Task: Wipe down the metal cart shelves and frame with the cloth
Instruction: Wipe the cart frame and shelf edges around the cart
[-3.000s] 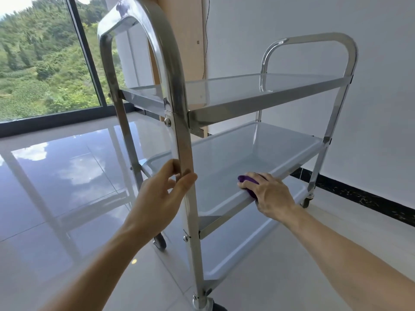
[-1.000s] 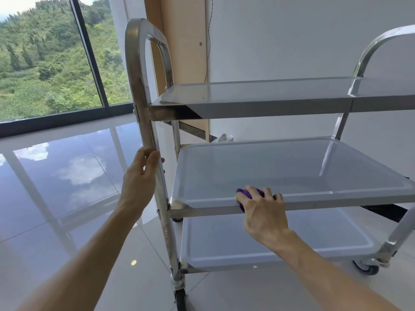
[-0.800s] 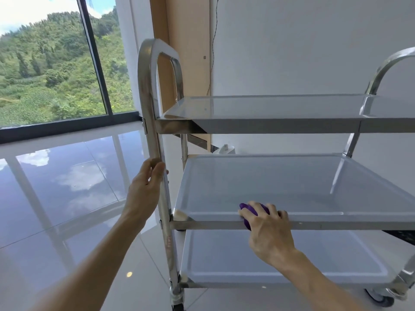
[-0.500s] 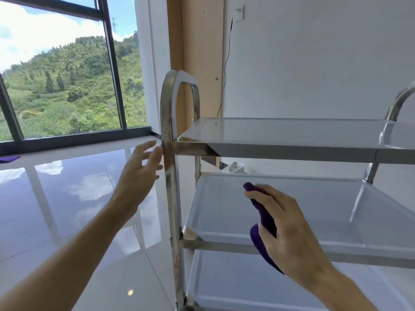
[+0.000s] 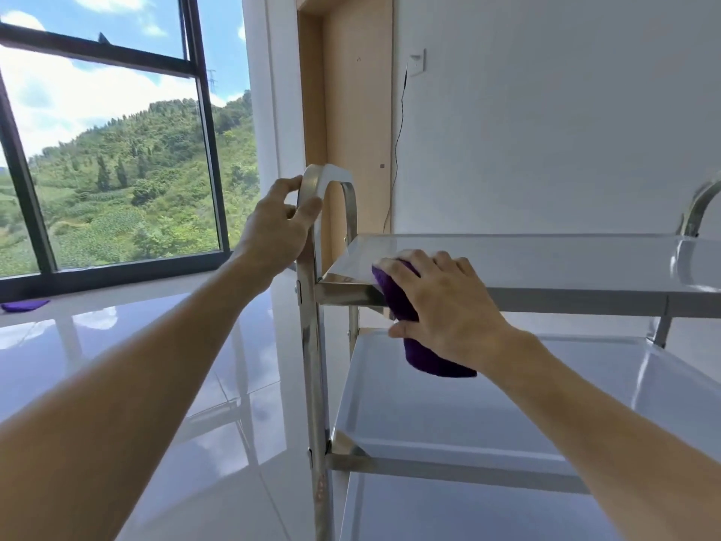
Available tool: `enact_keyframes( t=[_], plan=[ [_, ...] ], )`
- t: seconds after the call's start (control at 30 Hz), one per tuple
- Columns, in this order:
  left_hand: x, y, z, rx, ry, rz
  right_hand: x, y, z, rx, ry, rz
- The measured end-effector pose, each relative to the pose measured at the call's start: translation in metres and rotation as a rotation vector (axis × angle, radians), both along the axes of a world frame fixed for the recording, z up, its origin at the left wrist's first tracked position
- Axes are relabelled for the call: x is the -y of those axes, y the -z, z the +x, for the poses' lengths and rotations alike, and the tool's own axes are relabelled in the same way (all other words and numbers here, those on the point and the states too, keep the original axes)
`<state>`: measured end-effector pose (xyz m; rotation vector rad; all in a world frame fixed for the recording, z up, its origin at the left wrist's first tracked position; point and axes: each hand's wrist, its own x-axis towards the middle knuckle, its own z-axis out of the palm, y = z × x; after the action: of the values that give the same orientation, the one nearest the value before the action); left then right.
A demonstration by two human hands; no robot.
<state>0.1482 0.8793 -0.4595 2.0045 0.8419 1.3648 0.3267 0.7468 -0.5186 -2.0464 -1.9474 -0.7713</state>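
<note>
Purple cloth [image 5: 405, 306] sat mid-frame, draped over the top shelf [image 5: 546, 263] front-left corner w/ the right hand [image 5: 448, 306] pressing it, fingers spread flat, thumb pinching under. Soft, light, prob. bunches; best palmed flat. Cart frame [image 5: 312, 345] looked stiff, slick, on wheels, so left hand [image 5: 277, 232] gripped the handle loop, upper centre.
</note>
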Motion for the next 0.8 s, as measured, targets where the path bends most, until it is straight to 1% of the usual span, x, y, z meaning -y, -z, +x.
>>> enact_keyframes(
  t=[0.1,0.23,0.37,0.47,0.57,0.67,0.8],
  plan=[
    [-0.004,0.000,-0.001,0.015,0.008,-0.010,-0.010,0.007,-0.002,0.029,-0.001,0.123],
    [-0.004,0.002,0.002,0.010,-0.009,0.005,-0.031,0.008,-0.032,0.077,-0.043,0.127],
    [-0.004,0.004,0.003,0.021,-0.028,0.015,-0.055,0.012,-0.074,0.134,0.023,0.176],
    [-0.005,0.005,0.002,0.042,-0.017,0.004,-0.059,0.015,-0.076,0.156,0.032,0.214],
    [-0.006,0.005,0.000,0.031,-0.004,0.023,-0.050,0.016,-0.052,0.185,-0.024,0.257],
    [-0.008,0.004,0.000,0.024,0.015,0.012,-0.022,0.016,-0.008,0.158,-0.021,0.269],
    [-0.009,0.005,0.000,0.044,0.043,-0.003,0.029,0.024,0.070,0.093,0.040,0.455]
  ],
)
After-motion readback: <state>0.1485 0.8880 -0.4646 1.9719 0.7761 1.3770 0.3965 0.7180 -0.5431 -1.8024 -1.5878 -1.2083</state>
